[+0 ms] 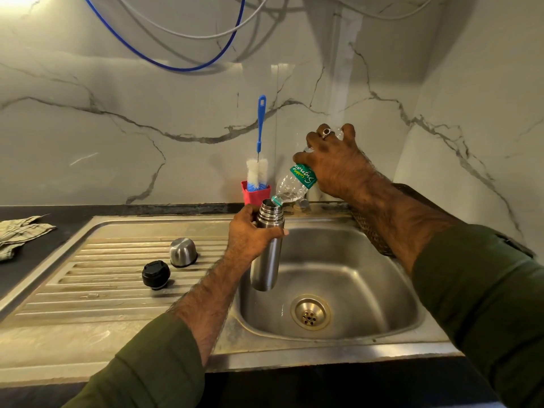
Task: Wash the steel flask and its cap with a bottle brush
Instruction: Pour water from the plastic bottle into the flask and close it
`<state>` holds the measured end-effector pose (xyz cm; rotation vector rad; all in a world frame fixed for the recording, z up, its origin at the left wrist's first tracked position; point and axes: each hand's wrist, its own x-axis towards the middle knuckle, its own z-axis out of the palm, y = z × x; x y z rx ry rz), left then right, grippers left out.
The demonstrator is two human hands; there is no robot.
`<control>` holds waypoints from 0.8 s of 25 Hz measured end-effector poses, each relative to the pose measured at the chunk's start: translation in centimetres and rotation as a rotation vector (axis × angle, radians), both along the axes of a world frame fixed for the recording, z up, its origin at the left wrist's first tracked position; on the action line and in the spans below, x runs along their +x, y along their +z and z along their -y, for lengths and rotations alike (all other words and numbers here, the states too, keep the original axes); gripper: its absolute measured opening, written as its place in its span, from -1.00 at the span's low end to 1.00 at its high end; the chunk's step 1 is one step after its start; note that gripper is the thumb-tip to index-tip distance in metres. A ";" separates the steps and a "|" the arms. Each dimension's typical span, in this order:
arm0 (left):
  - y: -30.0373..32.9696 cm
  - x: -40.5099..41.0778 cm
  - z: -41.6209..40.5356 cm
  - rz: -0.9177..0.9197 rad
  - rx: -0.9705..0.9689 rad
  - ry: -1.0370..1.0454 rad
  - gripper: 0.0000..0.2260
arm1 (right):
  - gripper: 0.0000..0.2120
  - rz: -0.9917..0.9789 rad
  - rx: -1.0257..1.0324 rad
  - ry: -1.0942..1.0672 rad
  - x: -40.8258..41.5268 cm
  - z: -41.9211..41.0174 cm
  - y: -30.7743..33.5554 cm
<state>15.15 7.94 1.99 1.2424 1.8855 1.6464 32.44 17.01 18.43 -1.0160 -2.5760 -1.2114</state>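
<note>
Flask upright over the left part of the sink basin, mouth open and uppermost, base hanging clear above the basin floor. The left hand grips the flask just below its threaded neck, fingers curled round the far side and thumb across the near side; most of the body shows below the hand. The right hand holds a clear plastic bottle by its upper end, fingers wrapped round it, tilted steeply so that its green-ringed mouth meets the flask's rim. Whether water is passing between them cannot be told at this size.

On the ribbed drainboard, left of the flask and apart from both hands, a steel cap stands dome up, and a black stopper lies just in front of it to the left. The brush stands bristles down in a red holder against the marble wall, directly behind the flask, its blue handle pointing up. A crumpled cloth lies on the dark counter at far left. The drain sits below and right of the flask's base.
</note>
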 end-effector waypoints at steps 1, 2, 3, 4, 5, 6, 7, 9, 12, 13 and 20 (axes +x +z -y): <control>-0.1 0.0 0.0 0.000 -0.002 0.000 -0.34 | -0.25 0.006 0.021 0.016 -0.1 0.0 0.0; -0.1 0.0 -0.1 0.001 -0.002 0.002 -0.34 | -0.24 0.011 0.043 0.032 -0.2 -0.1 -0.1; -0.2 0.0 -0.1 0.002 0.000 0.003 -0.34 | -0.21 0.016 0.068 0.050 -0.3 0.0 -0.1; -0.2 0.0 -0.1 0.003 -0.001 0.005 -0.34 | -0.19 0.019 0.094 0.071 -0.4 0.0 -0.1; -0.2 0.0 -0.1 0.003 -0.004 0.006 -0.35 | -0.18 0.018 0.123 0.101 -0.4 0.0 -0.2; -0.2 0.0 -0.2 0.002 -0.011 0.009 -0.35 | -0.16 0.015 0.148 0.136 -0.5 0.0 -0.4; -0.2 -0.1 -0.2 0.002 -0.017 0.010 -0.35 | -0.15 0.015 0.172 0.175 -0.5 0.1 -0.5; -0.4 -0.1 -0.2 0.002 -0.031 0.008 -0.34 | -0.16 0.022 0.229 0.252 -0.5 0.2 -0.7; -0.8 -0.2 -0.2 -0.008 -0.045 0.006 -0.35 | -0.14 0.044 0.279 0.350 -0.6 0.5 -0.8; -0.9 -0.3 -0.1 -0.012 -0.046 0.009 -0.36 | -0.12 0.055 0.283 0.366 -0.7 0.5 -0.8; -0.4 -0.2 0.1 -0.024 -0.036 0.002 -0.38 | -0.10 0.012 0.261 0.330 -1.4 0.7 -1.1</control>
